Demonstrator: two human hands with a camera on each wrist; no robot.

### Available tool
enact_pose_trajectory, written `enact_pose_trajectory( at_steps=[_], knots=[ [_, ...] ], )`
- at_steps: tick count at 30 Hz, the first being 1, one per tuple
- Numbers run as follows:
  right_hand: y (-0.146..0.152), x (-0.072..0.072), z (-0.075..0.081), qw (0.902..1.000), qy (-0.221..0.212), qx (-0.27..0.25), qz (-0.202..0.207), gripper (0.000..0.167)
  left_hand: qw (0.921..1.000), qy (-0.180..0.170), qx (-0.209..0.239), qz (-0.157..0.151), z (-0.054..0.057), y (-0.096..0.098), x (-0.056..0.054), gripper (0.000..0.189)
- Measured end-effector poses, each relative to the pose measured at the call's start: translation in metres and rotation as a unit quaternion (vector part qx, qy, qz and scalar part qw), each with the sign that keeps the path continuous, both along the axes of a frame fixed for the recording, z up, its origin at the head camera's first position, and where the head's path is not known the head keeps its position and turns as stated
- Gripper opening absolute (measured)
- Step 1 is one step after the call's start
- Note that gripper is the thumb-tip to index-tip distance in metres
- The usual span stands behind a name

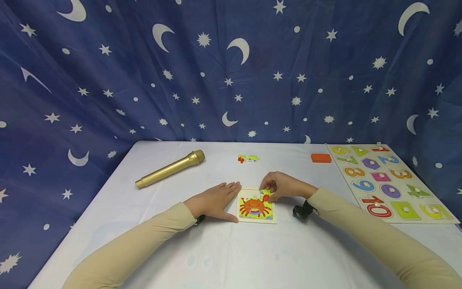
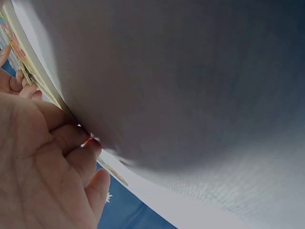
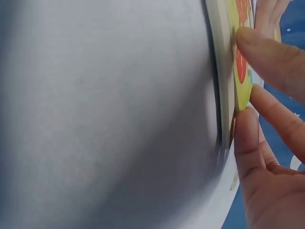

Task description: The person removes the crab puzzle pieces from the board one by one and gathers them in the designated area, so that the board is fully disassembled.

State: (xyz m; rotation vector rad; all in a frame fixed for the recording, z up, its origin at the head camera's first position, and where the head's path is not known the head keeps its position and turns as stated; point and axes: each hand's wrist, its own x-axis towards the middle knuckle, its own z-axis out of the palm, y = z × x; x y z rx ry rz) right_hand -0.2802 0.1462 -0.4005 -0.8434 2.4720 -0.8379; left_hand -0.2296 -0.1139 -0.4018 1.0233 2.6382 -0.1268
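Note:
A small wooden crab puzzle (image 1: 256, 221) lies flat on the white-covered table, its light frame holding a picture of an orange crab. Part of the upper left of its tray is bare. My left hand (image 1: 218, 200) rests with extended fingers along the puzzle's left edge, thumb near the lower corner. At the upper right corner, my right hand (image 1: 286, 186) pinches a yellow puzzle piece (image 3: 242, 90) with a red claw on it, between thumb and fingers. That piece overlaps the frame's corner in the right wrist view. In the left wrist view, the left fingers (image 2: 71, 138) lie at the frame's side.
Behind the puzzle lie loose puzzle pieces (image 1: 249, 159) in red and green. A gold microphone (image 1: 171, 168) lies at the left. Toward the right are a red block (image 1: 321, 158) and a large number-and-shape peg board (image 1: 353, 196). A blue star-patterned curtain (image 1: 216, 88) hangs behind the table.

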Motion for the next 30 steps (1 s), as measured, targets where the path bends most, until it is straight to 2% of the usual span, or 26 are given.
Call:
enact_pose_trajectory(
  at_steps=[11, 25, 30],
  knots=[
    [-0.005, 0.009, 0.004, 0.9987, 0.038, 0.032, -0.002, 0.037, 1.0, 0.004, -0.005, -0.004, 0.0, -0.001, -0.001, 0.105],
    [0.001, 0.012, 0.003, 0.999, 0.043, -0.013, -0.008, 0.038, 1.0, -0.001, -0.005, -0.004, 0.0, 0.0, 0.0, 0.106],
    [0.002, 0.012, 0.006, 0.999, 0.029, -0.026, -0.021, 0.037, 0.9999, -0.001, -0.01, -0.003, 0.001, 0.0, -0.001, 0.106]
  ],
)
